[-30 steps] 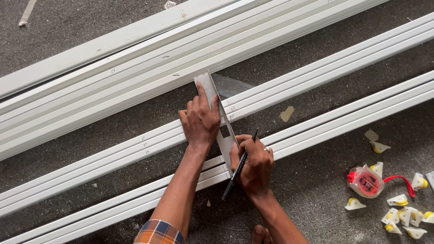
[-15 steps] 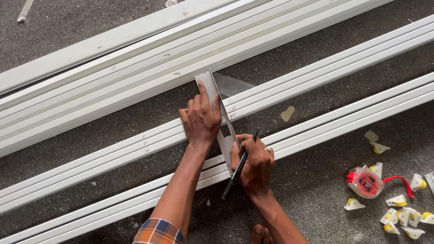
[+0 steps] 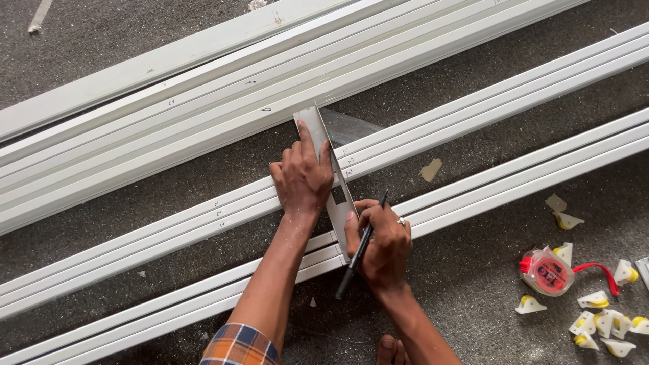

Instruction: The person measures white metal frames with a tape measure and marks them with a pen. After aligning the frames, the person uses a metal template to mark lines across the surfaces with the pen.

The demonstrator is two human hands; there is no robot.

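Observation:
My left hand [image 3: 302, 177] presses flat on a metal square ruler [image 3: 315, 127] that lies across a white channel profile [image 3: 473, 108] on the floor. My right hand [image 3: 382, 242] holds a black marker pen [image 3: 353, 262] with its tip against the ruler's edge, over a second white profile [image 3: 514, 177] nearer to me. The two hands almost touch. The ruler's lower end is hidden under my hands.
A bundle of long white profiles [image 3: 169, 128] runs diagonally at the upper left. A red tape measure [image 3: 547, 272] and several small white-and-yellow plastic pieces [image 3: 598, 318] lie on the grey floor at the right. A toe [image 3: 387, 350] shows at the bottom edge.

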